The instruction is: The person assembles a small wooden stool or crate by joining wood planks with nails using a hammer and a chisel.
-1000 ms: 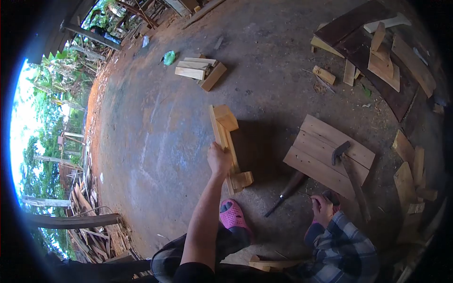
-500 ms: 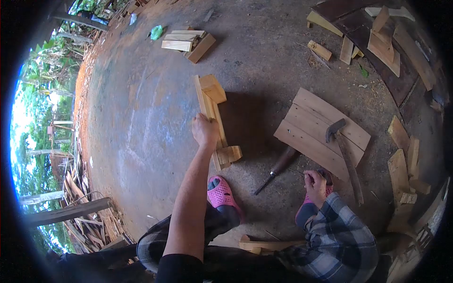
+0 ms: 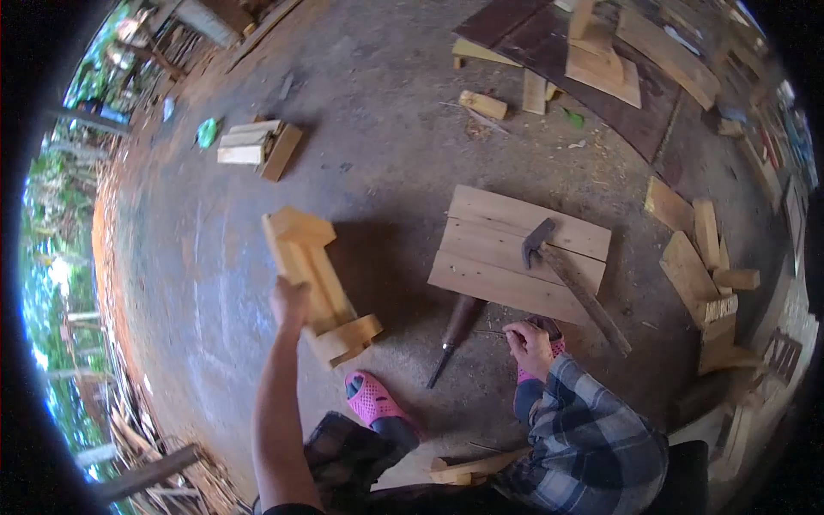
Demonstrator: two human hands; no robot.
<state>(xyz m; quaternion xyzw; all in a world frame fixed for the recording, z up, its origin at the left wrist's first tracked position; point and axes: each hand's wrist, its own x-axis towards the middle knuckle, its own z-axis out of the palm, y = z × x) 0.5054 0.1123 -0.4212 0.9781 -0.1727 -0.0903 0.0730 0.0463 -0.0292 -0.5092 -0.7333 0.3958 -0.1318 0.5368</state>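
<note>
My left hand [image 3: 292, 302] grips the left edge of a yellowish wooden assembly [image 3: 319, 279], a long board with a block at each end. On the concrete to its right lies a panel of joined planks [image 3: 489, 249]. A hammer [image 3: 571, 279] rests on this panel, its handle reaching past the edge. Beside the panel's lower edge is a dark-handled tool with a metal shaft [image 3: 457, 333]. My right hand [image 3: 528, 345], fingers pinched, is near my right foot, with a thin nail-like piece [image 3: 491, 332] at its fingertips.
Stacked wood pieces [image 3: 257, 148] and a green plastic item [image 3: 207, 132] lie at the upper left. Offcuts [image 3: 705, 257] are scattered at the right, near a dark sheet [image 3: 635, 120]. My pink sandals [image 3: 372, 399] are below the assembly.
The camera view has turned, shifting the floor items leftward. The wooden assembly has tilted in my left hand and shows more of its broad face. My right hand remains pinched.
</note>
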